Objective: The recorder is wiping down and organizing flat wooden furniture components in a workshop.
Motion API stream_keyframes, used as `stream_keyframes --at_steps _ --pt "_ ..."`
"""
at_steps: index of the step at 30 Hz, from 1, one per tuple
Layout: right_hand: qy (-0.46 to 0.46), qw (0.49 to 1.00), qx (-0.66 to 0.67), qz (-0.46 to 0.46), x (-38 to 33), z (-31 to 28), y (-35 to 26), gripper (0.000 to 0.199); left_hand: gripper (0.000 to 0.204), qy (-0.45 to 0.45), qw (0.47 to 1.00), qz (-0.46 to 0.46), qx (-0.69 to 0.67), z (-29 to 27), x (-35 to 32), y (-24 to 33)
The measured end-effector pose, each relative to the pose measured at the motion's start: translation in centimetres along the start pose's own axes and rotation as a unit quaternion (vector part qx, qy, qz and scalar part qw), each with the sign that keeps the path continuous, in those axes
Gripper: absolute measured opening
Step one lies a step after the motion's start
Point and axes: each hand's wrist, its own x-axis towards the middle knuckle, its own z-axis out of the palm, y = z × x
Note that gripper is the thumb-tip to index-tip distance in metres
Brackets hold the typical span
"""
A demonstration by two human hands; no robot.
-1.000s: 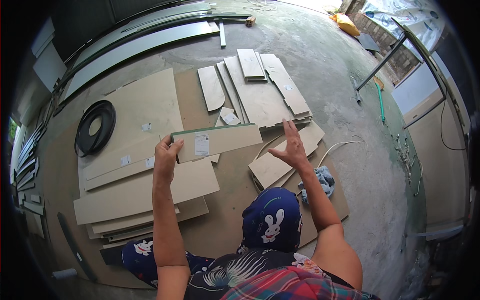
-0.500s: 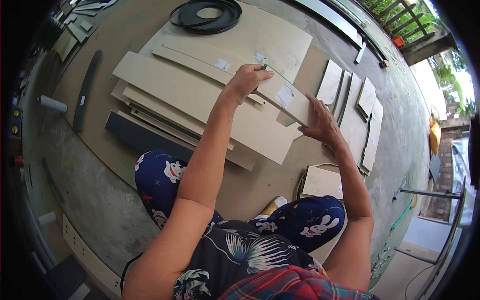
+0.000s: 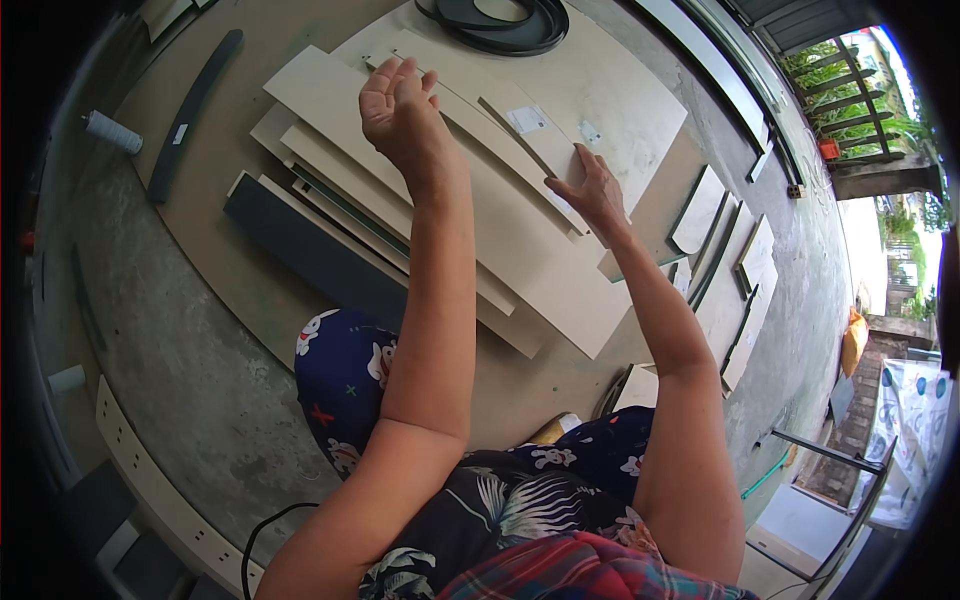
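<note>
My left hand (image 3: 403, 115) is lifted over the far left part of a stack of beige panels (image 3: 530, 245). Its fingers are loosely bent and apart, and nothing shows in it. My right hand (image 3: 594, 195) lies at the right end of a narrow beige board (image 3: 510, 170) with a dark edge, thumb and fingers spread. The board rests on the stack, and a white label on it is partly covered by that hand. Just beyond it, a larger panel carries a white label (image 3: 526, 120).
Coiled black edging strip (image 3: 510, 40) sits at the back. A dark grey panel (image 3: 310, 260) lies at the stack's near left; a curved dark strip (image 3: 190, 120) and a white cylinder (image 3: 112, 132) lie farther left. More cut panels (image 3: 722, 255) stand at the right.
The narrow board, held up in both hands before, now rests on the stack. My left hand has let go and moved left; my right hand stays by its end. The view has shifted.
</note>
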Motion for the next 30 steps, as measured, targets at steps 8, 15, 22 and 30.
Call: stream_keyframes --at_steps 8,15,22,30 --pt "-0.043 0.998 -0.011 -0.049 -1.0 8.4 -6.1 0.077 0.029 0.084 0.991 0.037 -0.101 -0.6 1.2 3.6" --pt "0.009 0.999 -0.003 -0.049 -2.9 12.1 -6.5 0.076 0.030 0.065 0.991 -0.005 -0.118 -0.7 1.2 1.8" --pt "-0.003 0.999 -0.013 -0.048 -3.6 12.6 -5.6 0.081 0.035 0.049 0.993 -0.026 -0.105 -0.2 1.1 0.7" --pt "-0.146 0.980 -0.074 -0.113 -3.6 2.7 -0.3 0.077 0.035 -0.030 0.998 -0.020 -0.059 -0.3 2.2 -1.4"
